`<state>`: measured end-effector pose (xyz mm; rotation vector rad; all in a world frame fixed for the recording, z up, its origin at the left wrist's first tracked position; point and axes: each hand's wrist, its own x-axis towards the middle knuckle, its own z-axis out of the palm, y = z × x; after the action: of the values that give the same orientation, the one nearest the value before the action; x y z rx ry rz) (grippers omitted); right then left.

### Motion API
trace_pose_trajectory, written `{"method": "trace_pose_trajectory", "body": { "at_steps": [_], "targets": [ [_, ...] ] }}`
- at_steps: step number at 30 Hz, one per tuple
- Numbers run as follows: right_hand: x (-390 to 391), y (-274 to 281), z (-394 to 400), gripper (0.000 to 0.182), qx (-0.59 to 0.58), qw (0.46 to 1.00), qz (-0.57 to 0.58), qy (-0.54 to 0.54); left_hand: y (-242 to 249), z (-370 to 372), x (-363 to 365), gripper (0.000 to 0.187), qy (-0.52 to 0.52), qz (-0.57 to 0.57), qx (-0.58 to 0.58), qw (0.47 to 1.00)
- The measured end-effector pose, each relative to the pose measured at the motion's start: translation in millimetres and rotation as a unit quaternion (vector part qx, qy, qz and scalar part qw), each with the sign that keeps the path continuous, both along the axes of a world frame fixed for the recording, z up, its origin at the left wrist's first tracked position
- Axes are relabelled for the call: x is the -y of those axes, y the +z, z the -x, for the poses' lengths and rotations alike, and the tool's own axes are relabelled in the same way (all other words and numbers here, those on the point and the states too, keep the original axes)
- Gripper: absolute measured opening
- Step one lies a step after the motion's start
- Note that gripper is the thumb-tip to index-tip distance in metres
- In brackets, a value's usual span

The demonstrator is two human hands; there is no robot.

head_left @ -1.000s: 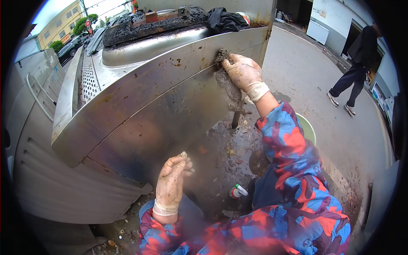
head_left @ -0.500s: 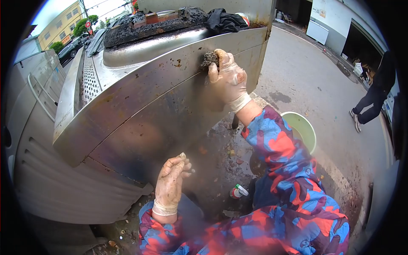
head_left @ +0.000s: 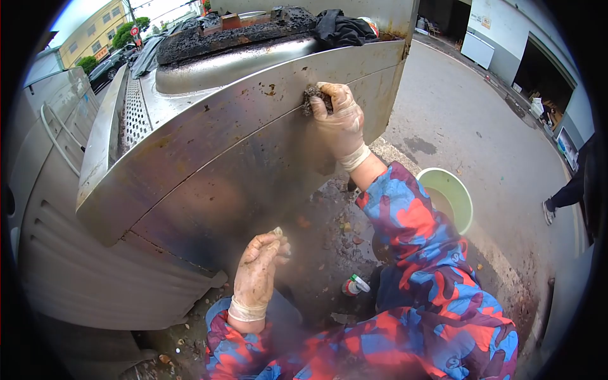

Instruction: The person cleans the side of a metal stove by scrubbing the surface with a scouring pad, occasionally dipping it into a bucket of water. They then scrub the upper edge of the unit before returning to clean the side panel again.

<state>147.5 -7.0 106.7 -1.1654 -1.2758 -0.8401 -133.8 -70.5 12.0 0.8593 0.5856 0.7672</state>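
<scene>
My right hand (head_left: pixel 342 120), in a thin translucent glove, grips a dark, clumped steel wool scrubber (head_left: pixel 314 101). It presses the scrubber to the curved metal front panel (head_left: pixel 209 152), near the seam that runs along it. Brown stains and rusty specks mark the panel. Lower down, my gloved left hand (head_left: pixel 258 272) hangs in front of the panel's lower part, apart from it. Its fingers are curled in toward the thumb, and nothing shows between them. Smudges cover the glove's back.
Above the panel is a grimy black burner top (head_left: pixel 234 38) with a black cloth (head_left: pixel 342 28). A green basin (head_left: pixel 446 196) holding murky liquid stands at the right. On the wet ground sits a spray bottle (head_left: pixel 354 285). A person (head_left: pixel 570 190) is at the far right.
My right hand and the scrubber have shifted slightly down the panel. My left hand stays nearly still. The person at the right has moved toward the picture's edge.
</scene>
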Motion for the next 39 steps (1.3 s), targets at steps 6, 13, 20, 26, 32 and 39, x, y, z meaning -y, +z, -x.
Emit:
{"method": "trace_pose_trajectory", "body": {
  "at_steps": [6, 13, 20, 26, 32, 39],
  "targets": [
    [16, 13, -11, 0.012, -0.052, 0.994, 0.09, -0.021, -1, -1, 0, 0.016, -0.009, -0.003, 0.004, 1.0],
    [23, 27, -11, 0.009, 0.004, 0.99, 0.14, -0.017, 2, -3, 3, 0.017, -0.011, -0.009, 0.004, 1.0],
    [27, 31, -11, 0.008, 0.083, 0.979, 0.181, -0.053, 0, 0, 4, 0.016, -0.016, -0.006, 0.002, 1.0],
    [26, 28, -5, 0.008, 0.099, 0.979, 0.178, -0.026, -5, -2, 1, 0.017, -0.022, -0.007, 0.004, 1.0],
    [24, 30, -10, 0.008, 0.088, 0.982, 0.162, -0.043, -1, -6, 4, 0.016, -0.013, -0.011, 0.001, 1.0],
    [23, 35, -15, 0.009, 0.091, 0.981, 0.163, -0.055, -5, -5, 4, 0.017, -0.02, -0.007, -0.004, 1.0]
  ]
}}
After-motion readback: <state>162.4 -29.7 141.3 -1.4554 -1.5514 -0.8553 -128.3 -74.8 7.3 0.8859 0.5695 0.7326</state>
